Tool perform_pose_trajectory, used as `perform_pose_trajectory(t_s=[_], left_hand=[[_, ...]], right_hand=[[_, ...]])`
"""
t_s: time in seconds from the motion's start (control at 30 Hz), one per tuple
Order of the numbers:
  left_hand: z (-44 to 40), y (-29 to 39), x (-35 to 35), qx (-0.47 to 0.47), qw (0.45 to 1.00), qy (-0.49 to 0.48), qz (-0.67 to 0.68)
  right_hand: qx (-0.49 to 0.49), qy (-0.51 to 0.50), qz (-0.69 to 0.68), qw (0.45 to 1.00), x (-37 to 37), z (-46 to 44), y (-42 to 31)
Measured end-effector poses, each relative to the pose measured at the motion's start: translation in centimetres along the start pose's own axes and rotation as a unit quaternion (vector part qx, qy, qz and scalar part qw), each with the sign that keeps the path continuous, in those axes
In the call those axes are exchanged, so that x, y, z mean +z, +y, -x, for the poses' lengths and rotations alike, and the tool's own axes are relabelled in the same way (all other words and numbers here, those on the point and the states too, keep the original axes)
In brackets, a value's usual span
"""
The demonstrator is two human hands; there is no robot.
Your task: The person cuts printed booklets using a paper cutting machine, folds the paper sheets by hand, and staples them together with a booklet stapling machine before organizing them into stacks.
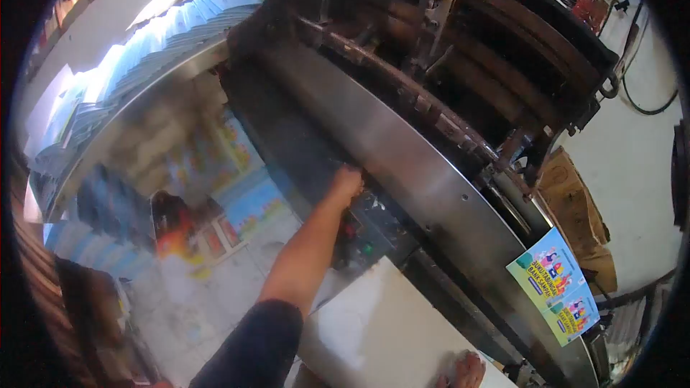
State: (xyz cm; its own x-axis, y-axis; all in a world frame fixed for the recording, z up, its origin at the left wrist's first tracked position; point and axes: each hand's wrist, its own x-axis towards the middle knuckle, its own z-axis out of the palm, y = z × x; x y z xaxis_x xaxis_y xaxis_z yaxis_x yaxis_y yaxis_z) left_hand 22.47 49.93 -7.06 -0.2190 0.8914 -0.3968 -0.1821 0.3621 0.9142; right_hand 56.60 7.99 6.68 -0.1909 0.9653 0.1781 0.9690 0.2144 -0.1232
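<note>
My left arm, in a dark sleeve, reaches across the middle of the view. My left hand [348, 182] is closed at the dark side panel [309, 145] of a large machine, and what its fingers hold is hidden. Below it are small controls with a green button [368, 248]. My right hand [466, 371], partly cut off by the bottom edge, rests with fingers spread on a white board [381, 320].
Dark rollers and bars [431, 100] fill the upper right. A printed sheet [555, 286] lies on the machine's metal rim. Fanned paper stacks [136, 65] stand at upper left, with printed stacks [251, 205] below. Brown cardboard [575, 208] is at right.
</note>
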Motion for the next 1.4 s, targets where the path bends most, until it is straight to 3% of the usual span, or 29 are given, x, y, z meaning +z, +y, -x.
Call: perform_pose_trajectory(t_s=[0.07,0.1,0.17,0.2,0.27,0.3,0.37,0.4,0.47,0.6,0.67,0.73,0.83,0.9,1.03,1.1,1.33,1.4], left_hand=[[-2.0,-1.6,0.9,0.002,0.994,0.042,-0.104],[-2.2,-2.4,1.0,-0.005,0.994,0.038,-0.104],[-3.1,-4.1,0.1,0.076,0.996,-0.007,-0.052],[-2.2,-4.2,-1.0,0.065,0.996,0.002,-0.055],[0.5,-1.3,-1.9,-0.033,0.988,-0.107,0.102],[1.7,-0.2,-2.3,-0.035,0.988,-0.107,0.102],[3.7,1.9,-4.2,0.000,0.999,-0.050,-0.003],[3.9,2.4,-5.8,-0.013,0.998,-0.046,-0.031],[5.7,2.8,-8.3,0.023,0.999,-0.013,-0.042],[12.6,1.2,-10.8,0.078,0.993,-0.032,-0.079],[17.6,0.3,-10.4,0.055,0.987,-0.102,-0.112],[25.3,2.2,-8.6,0.095,0.938,-0.159,-0.292],[31.3,0.5,-6.7,0.085,0.889,-0.240,-0.379],[35.1,-0.1,-5.6,0.308,0.848,-0.164,-0.398],[42.2,-2.0,-3.5,0.317,0.791,-0.022,-0.523],[45.2,-4.3,-0.7,0.384,0.761,0.001,-0.523],[56.7,-7.7,7.7,0.339,0.785,0.053,-0.516],[60.4,-8.5,10.4,0.270,0.799,0.050,-0.535]], right_hand=[[-0.002,0.011,0.000,1.000,-0.2,-0.5,0.6],[0.029,0.012,-0.051,0.998,0.3,-0.1,1.0],[0.067,0.005,-0.104,0.992,1.2,0.5,1.6],[0.068,-0.021,-0.094,0.993,0.7,0.0,1.5],[0.066,-0.020,-0.081,0.994,-0.5,-1.3,0.0],[0.067,-0.022,-0.081,0.994,-0.4,-1.0,0.1],[0.087,-0.004,-0.123,0.989,0.4,-0.4,0.7],[0.035,0.029,-0.065,0.997,0.3,-0.6,0.5],[0.040,0.045,-0.093,0.994,1.7,0.4,1.7],[0.083,0.046,-0.106,0.990,1.3,1.8,1.3],[0.092,0.051,-0.101,0.989,0.7,1.5,1.4],[0.096,0.056,-0.089,0.990,0.7,1.8,1.0],[0.086,0.073,-0.089,0.990,0.6,2.1,1.2],[0.078,0.096,-0.088,0.988,0.4,2.9,1.3],[0.052,0.132,-0.115,0.983,-0.7,7.1,3.4],[0.026,0.140,-0.127,0.982,-0.1,10.3,6.8],[0.020,0.139,-0.136,0.981,-3.3,20.1,14.4],[0.025,0.131,-0.120,0.984,-4.2,23.3,17.1]])
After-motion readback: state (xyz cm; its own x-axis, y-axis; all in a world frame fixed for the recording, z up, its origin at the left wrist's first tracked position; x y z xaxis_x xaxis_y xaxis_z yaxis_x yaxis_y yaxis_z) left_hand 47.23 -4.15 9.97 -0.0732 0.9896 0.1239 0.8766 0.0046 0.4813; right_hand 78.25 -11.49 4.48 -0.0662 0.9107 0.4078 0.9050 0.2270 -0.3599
